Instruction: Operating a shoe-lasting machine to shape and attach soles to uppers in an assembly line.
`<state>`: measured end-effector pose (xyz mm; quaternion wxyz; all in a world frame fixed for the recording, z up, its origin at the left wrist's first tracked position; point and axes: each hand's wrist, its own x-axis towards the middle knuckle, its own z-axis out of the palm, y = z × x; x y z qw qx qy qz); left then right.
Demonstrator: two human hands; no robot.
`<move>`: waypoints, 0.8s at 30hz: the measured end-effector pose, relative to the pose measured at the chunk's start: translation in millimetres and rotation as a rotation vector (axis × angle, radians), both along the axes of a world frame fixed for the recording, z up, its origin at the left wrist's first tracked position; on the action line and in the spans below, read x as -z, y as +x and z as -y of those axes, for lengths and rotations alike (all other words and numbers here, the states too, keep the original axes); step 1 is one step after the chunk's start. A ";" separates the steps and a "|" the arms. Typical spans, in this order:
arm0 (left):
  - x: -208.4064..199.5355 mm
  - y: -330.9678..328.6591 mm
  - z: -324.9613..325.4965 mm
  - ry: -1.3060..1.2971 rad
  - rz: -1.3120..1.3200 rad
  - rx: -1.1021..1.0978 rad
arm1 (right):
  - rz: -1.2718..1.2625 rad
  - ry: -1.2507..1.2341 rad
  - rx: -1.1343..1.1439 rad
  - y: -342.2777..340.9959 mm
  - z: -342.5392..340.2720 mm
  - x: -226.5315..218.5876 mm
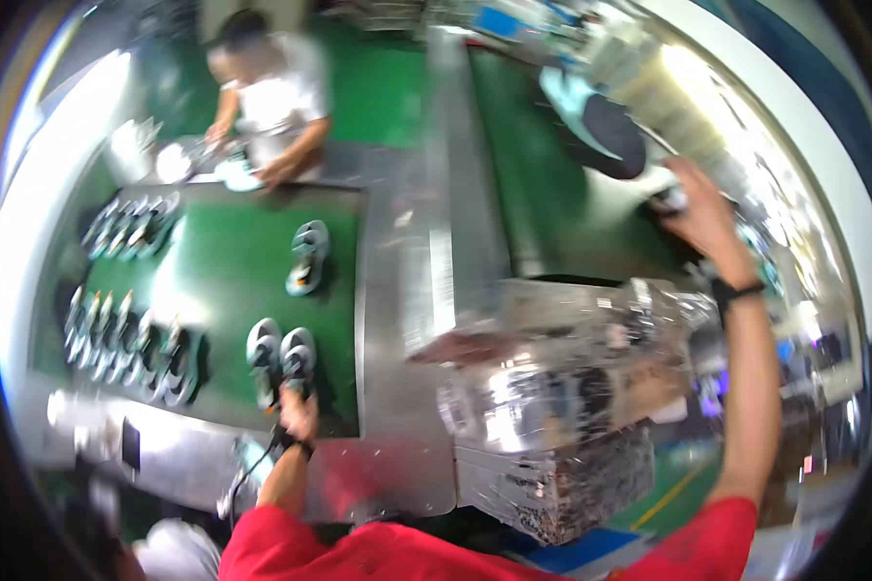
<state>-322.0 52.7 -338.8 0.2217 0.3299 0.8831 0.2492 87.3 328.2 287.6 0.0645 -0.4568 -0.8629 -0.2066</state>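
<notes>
On the green belt at left, a pair of sneakers stands side by side, the left sneaker (264,358) and the right sneaker (299,354), with pale toes pointing away. My left hand (298,414) grips the near end of the right one. Far to the right, my right arm reaches up past the second belt. There my right hand (702,218) closes around a small white and dark piece (673,199), too blurred to name. Just beyond it is a smeared dark and light-teal shape (596,126); its kind is unclear.
Rows of sneakers (131,339) line the belt's left side, and a lone shoe (307,257) lies farther up. Across the belt a person in white (279,107) handles a teal item. Boxes wrapped in clear film (552,387) stand between my arms, beside a metal frame (397,242).
</notes>
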 end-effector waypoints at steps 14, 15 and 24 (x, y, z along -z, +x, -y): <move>-134.2 187.5 -62.0 -0.261 1.024 0.968 | -1.071 0.541 -0.043 136.9 95.6 -20.7; -163.2 219.8 -61.3 -0.477 1.175 1.054 | -1.184 0.510 -0.058 146.6 121.9 -16.0; -267.9 410.6 -15.4 -1.265 2.029 1.116 | -1.520 0.254 0.693 170.2 391.0 150.2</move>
